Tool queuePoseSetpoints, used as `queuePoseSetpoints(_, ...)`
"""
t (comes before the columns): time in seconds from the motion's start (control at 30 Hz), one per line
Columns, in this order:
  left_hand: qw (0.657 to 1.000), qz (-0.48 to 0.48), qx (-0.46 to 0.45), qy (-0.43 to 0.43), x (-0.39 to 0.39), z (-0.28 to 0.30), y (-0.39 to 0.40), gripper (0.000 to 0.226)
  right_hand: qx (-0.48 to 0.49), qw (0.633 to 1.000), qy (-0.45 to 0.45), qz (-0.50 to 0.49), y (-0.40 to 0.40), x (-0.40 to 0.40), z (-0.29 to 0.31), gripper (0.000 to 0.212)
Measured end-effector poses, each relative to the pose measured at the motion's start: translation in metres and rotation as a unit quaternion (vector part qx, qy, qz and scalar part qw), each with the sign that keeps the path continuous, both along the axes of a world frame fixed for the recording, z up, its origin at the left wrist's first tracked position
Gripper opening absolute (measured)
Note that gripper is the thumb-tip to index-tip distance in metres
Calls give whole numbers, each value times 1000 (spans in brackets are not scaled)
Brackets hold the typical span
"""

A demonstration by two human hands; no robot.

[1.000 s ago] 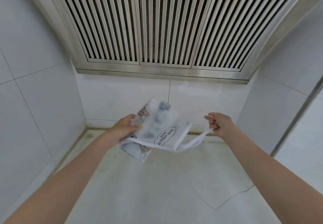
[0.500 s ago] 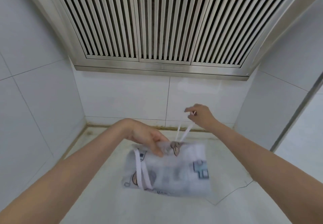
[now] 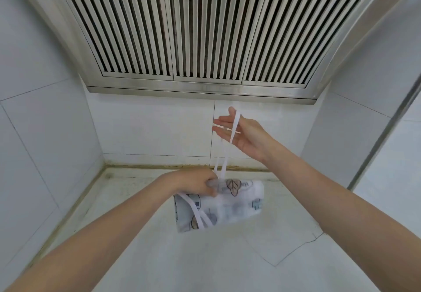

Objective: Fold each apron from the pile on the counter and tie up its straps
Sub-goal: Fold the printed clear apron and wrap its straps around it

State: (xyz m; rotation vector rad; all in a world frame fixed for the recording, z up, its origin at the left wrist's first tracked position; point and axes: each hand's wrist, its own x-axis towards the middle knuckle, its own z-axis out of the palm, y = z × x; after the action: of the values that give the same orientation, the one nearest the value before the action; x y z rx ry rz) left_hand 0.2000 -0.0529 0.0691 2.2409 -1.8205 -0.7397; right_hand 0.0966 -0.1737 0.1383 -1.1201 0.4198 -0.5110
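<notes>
Folded white translucent apron with brown leaf and blue-grey prints [image 3: 224, 205], rolled into a compact bundle, at centre frame, slightly toward 5 o'clock, held just above the white stone bench [image 3: 205, 257]; contact with the bench surface not determinable. Left hand [image 3: 196, 183] at the 10 o'clock corner of the bundle, fingers curled over its upper edge, gripping the cloth. Right hand [image 3: 241, 132] raised at 1 o'clock from the bundle, well above it, palm turned up, fingers straight and spread toward 9 o'clock. White flat fabric strap [image 3: 224, 152] draped across the right palm and over the base of the thumb, not pinched; two lengths running nearly straight down from the hand toward 6 o'clock, meeting the bundle just beside the left fingertips. Second white strap loop [image 3: 197, 212] lying diagonally across the left end of the bundle, from 11 o'clock to 5 o'clock. Thin crack line [image 3: 293, 252] across the bench at 4 o'clock from the apron. Brownish sealant seam [image 3: 159, 166] along the bench's far edge at 12 o'clock, under white wall tiles [image 3: 148, 127]. Stainless steel slatted range hood filter [image 3: 193, 29] filling the upper frame at 12 o'clock, overhanging the work area. Both forearms bare, entering from 7 and 4 o'clock.
</notes>
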Motion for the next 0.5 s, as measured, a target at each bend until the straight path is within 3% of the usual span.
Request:
queuePoseSetpoints(0.1,999,43,-23,-11,9,-5,3,17,125,992,-30,4,-5,-10,4,11)
queuePoseSetpoints(0.2,995,82,-54,-5,19,-7,7,24,175,984,-26,-14,-16,-22,1,32)
queuePoseSetpoints(0.37,984,150,-92,9,31,-1,4,27,163,987,0,-12,-25,-29,-11,16)
queuePoseSetpoints(0.5,977,168,-128,-17,35,3,4,23,150,985,60,-51,-32,-33,-28,25)
